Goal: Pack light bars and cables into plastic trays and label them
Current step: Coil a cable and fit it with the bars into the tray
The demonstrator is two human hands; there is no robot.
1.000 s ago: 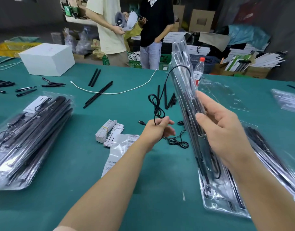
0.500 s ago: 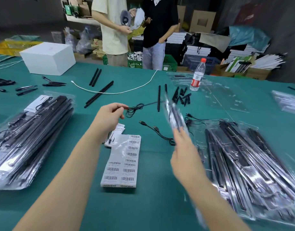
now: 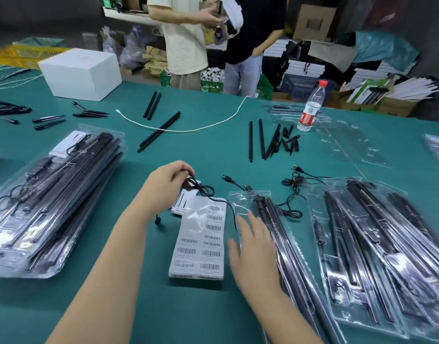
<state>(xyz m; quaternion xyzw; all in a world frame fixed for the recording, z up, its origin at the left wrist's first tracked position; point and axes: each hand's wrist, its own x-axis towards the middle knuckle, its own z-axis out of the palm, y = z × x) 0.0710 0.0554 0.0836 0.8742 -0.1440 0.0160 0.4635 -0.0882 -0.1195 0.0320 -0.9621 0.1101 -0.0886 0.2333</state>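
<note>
Black cable [image 3: 201,188] (teal table [image 3: 188,150])

The left hand [image 3: 165,184] pinches a black cable [image 3: 201,191] above the label sheet [image 3: 201,244]. The right hand [image 3: 253,249] rests flat, fingers straight, on a clear tray [image 3: 240,202] holding light bars [image 3: 270,217].
</note>
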